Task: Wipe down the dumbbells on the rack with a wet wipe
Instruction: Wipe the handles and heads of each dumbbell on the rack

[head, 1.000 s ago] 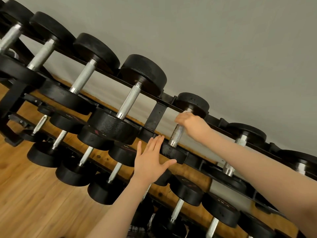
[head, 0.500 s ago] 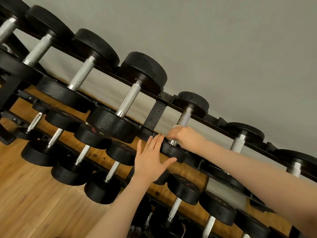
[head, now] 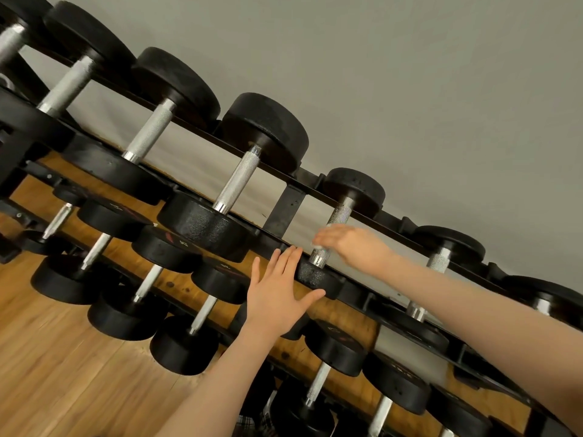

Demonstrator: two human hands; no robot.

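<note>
A black multi-tier dumbbell rack (head: pixel 288 209) is seen running diagonally across the head view, set against a grey wall (head: pixel 410 74) and standing on a wooden floor (head: pixel 63 373). Dumbbells with black round heads and knurled steel handles are carried on its top tier, and smaller ones are held on the tiers below.

The left hand (head: pixel 277 294) is laid flat, fingers straight and spread, with the fingertips against the front rail of the top tier and the thumb reaching under the near head of a small dumbbell (head: pixel 318 275). Nothing is grasped by it.

The right hand (head: pixel 353 244) is blurred and is placed on the steel handle (head: pixel 339 216) of that same small dumbbell, at the lower half of the handle, just above the near head. A small white patch, taken to be the wet wipe (head: pixel 316 246), is seen at its fingertips against the handle. The fingers appear curled over the handle, though because of the blur the grip cannot be told with certainty.

To the left of this dumbbell a larger dumbbell (head: pixel 236 184) is rested in the next slot, beyond an upright bracket of the rack. To the right another dumbbell (head: pixel 438 260) is partly hidden behind the right forearm.
</note>
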